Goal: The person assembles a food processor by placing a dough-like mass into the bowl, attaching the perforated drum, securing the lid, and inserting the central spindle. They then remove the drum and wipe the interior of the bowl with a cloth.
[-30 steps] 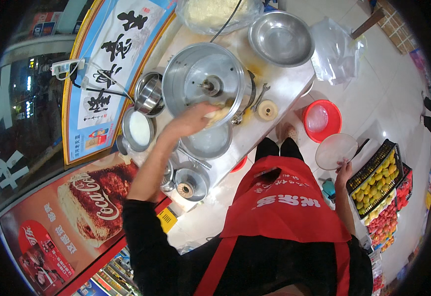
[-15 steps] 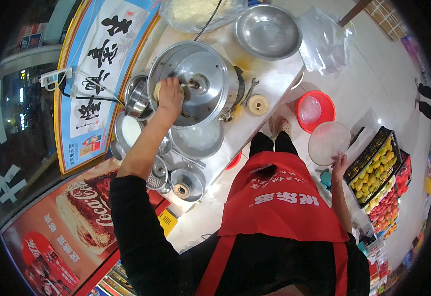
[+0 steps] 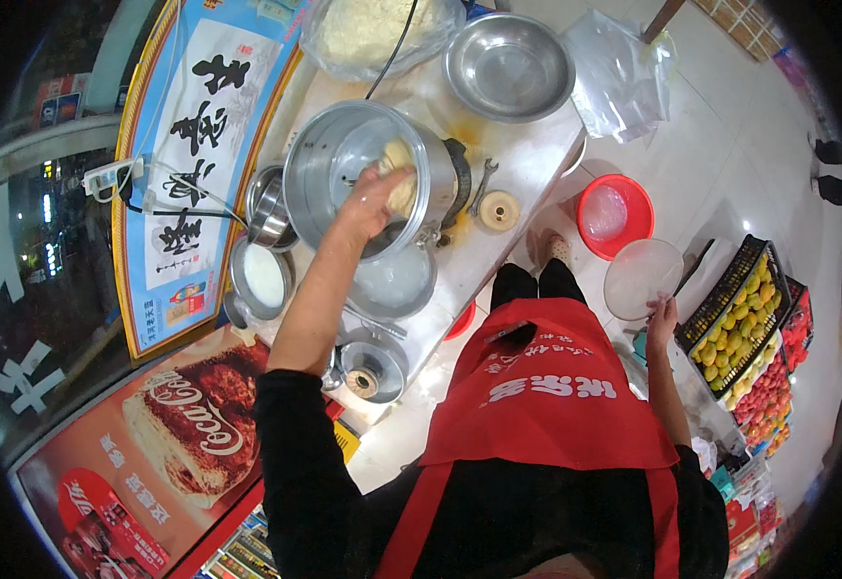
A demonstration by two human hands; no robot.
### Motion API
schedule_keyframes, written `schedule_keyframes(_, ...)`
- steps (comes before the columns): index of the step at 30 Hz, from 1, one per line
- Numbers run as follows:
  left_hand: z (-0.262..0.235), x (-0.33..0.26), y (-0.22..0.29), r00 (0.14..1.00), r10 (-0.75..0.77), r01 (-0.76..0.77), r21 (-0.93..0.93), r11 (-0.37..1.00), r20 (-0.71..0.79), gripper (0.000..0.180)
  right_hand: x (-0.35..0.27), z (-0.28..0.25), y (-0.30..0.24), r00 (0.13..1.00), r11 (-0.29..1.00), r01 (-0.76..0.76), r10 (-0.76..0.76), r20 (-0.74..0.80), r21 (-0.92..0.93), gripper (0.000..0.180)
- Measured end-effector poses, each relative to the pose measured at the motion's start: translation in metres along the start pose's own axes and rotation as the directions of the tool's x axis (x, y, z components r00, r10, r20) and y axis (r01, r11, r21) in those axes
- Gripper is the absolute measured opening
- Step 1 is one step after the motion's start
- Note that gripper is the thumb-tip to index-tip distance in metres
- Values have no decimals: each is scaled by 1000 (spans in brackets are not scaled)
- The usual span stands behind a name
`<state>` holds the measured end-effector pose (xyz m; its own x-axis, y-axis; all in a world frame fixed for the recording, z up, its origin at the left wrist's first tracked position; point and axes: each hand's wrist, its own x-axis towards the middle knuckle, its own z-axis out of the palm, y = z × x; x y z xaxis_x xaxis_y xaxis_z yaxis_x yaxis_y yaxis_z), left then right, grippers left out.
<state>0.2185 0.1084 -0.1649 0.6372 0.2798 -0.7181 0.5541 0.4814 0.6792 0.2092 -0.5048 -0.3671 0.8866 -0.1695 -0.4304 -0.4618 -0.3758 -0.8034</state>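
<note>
My left hand (image 3: 373, 205) reaches over a large round metal pot (image 3: 311, 183) on the table. Its fingers are closed round a pale yellow crumpled wad (image 3: 400, 193); whether this is cloth or dough I cannot tell. The wad is at the right side of the pot's mouth and hides part of the inside. Away from the table, low on the right, my right hand (image 3: 664, 311) pinches the edge of a round translucent lid (image 3: 641, 278).
A steel basin (image 3: 513, 63), a wrench (image 3: 483, 187) and a round wooden-looking disc (image 3: 499, 210) lie on the table (image 3: 527, 159). Metal bowls crowd the pot's near side. A bag of pale dough-like stuff (image 3: 363, 34) is behind. A red bucket (image 3: 590, 232) and fruit crates (image 3: 720, 333) stand right.
My left hand has moved right across the pot with the wad, from its left inner wall to its right side. My right hand still holds the lid in about the same place.
</note>
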Motion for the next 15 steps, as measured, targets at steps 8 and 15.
schedule_keyframes(8, -35, -39, 24, 952, 269, -303, -351, 886, -144, 43, 6, 17, -31, 996, 997, 60, -63, 62, 48, 22)
schedule_keyframes(15, -119, -119, 21, 897, 427, -404, -597, 693, -112, 44, 12, 12, -19, 994, 995, 93, -94, 53, 20, 23)
